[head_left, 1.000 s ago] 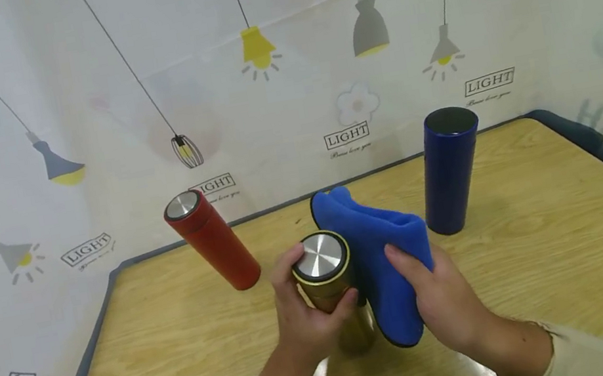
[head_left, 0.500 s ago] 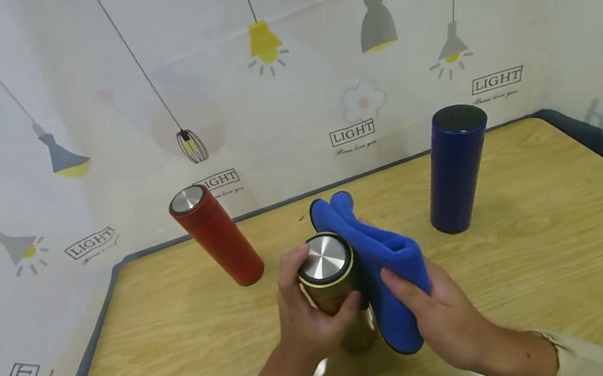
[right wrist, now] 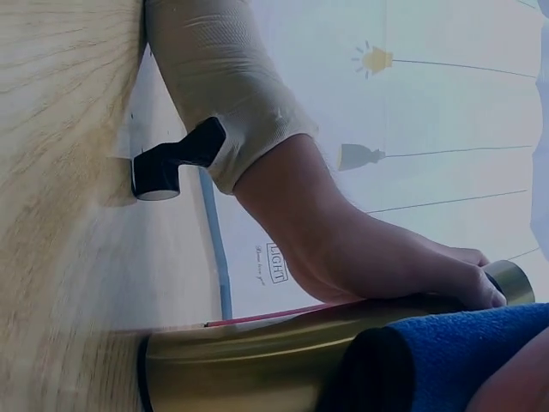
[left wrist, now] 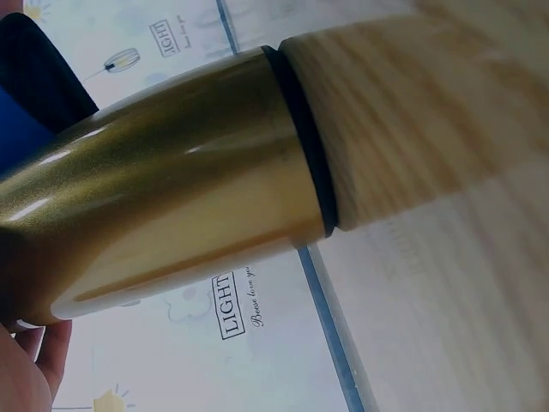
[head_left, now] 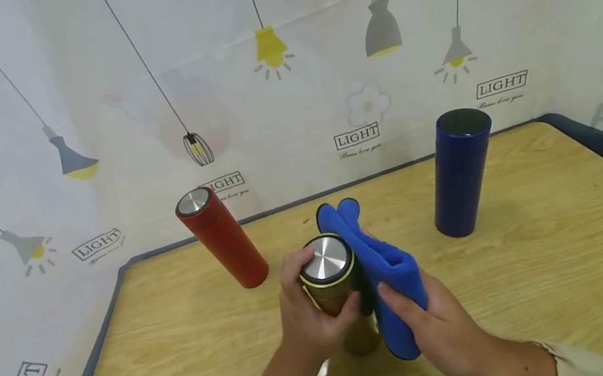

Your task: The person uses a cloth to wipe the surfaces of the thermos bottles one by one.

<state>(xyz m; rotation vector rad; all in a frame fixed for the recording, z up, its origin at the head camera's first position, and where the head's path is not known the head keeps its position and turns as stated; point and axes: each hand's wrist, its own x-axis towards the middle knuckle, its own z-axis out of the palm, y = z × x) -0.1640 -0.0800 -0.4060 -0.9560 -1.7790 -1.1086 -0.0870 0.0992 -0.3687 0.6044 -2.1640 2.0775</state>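
A gold vacuum flask [left wrist: 171, 184] with a shiny steel lid [head_left: 326, 258] stands in front of me, its black base ring right at the wooden tabletop. My left hand [head_left: 310, 319] grips it near the top, thumb on the near side and index fingertip at the lid's edge. A folded blue cloth [head_left: 390, 273] with black edging lies along the flask's right side. My right hand [head_left: 445, 333] holds this cloth, its thumb on the near face and the other fingers mostly hidden behind. In the right wrist view, the cloth overlaps the gold body.
A red flask [head_left: 227, 243] with a steel lid stands back left on the table [head_left: 179, 348]. At back right stands a dark blue flask [head_left: 463, 177]. A lamp-printed sheet [head_left: 241, 111] rises behind the table's far edge.
My right hand and the cloth have shifted down and left, the cloth turning more edge-on against the flask. My left hand keeps its grip. The head view has swung slightly left.
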